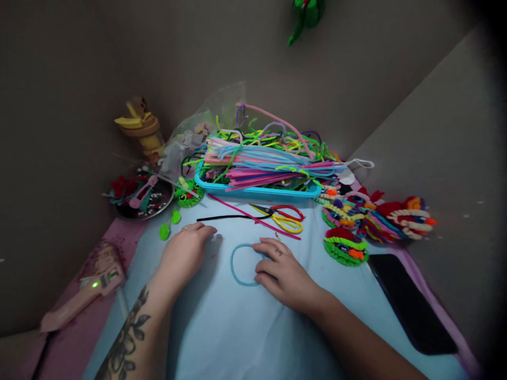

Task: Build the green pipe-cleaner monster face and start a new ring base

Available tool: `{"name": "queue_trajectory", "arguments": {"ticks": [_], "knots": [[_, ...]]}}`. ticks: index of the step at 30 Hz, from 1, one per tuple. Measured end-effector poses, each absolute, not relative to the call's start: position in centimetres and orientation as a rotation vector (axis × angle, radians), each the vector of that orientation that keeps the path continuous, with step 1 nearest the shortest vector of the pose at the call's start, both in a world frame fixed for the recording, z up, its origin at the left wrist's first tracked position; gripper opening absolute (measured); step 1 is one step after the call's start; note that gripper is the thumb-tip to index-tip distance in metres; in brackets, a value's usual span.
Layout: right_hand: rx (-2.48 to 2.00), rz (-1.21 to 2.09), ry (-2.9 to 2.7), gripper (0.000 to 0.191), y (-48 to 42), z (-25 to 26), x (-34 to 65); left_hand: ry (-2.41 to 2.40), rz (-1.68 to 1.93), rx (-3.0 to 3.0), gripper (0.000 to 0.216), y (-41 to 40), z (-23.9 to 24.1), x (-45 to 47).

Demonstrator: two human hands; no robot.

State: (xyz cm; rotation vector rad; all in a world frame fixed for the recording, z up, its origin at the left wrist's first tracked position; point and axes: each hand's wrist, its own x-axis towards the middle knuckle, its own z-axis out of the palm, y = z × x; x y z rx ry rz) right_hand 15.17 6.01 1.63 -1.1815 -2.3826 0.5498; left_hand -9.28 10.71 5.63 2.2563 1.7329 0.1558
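Note:
A blue pipe cleaner bent into a ring (pixel 233 269) lies on the pale blue cloth in front of me. My right hand (pixel 283 272) is on the right side of this ring, its curled fingers and thumb on it and hiding part of it. My left hand (pixel 188 250) hovers or rests left of the ring, fingers loosely bent and slightly apart, with nothing visible in them. Just beyond it lies a black pipe cleaner (pixel 225 217). A pink pipe cleaner (pixel 241 211) crosses that one, beside scissors (pixel 291 224) with one red and one yellow handle.
A blue tray (pixel 237 189) heaped with pipe cleaners stands at the back. At left are a metal bowl (pixel 168 203) and a glue gun (pixel 79 298) with a green light. Several colourful pipe-cleaner figures (pixel 344 247) and a black phone (pixel 410 303) lie at right. Walls rise behind.

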Motion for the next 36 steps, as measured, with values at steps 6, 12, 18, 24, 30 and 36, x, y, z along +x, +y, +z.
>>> {"name": "queue_trajectory", "arguments": {"ticks": [6,12,18,24,30,36], "knots": [[-1.231,0.540,-2.333,0.029,6.3,1.2,15.5,1.543,0.199,2.269,0.030,10.2,5.9,-8.9],[-1.247,0.604,-2.376,0.049,6.5,1.7,15.6,1.294,0.113,2.307,0.043,9.2,6.2,-8.0],[-1.305,0.731,-2.483,0.076,6.5,1.7,15.6,1.322,-0.163,2.353,0.059,8.3,5.7,-6.1],[-1.374,0.789,-2.496,0.082,6.7,1.6,15.3,1.388,-0.307,2.390,0.059,8.3,5.6,-5.5],[-1.414,0.843,-2.448,0.085,6.7,1.5,15.3,1.386,-0.369,2.426,0.052,8.3,5.7,-5.4],[-1.404,0.836,-2.414,0.083,6.5,1.2,15.4,1.409,-0.333,2.418,0.054,8.3,5.4,-5.3]]}}
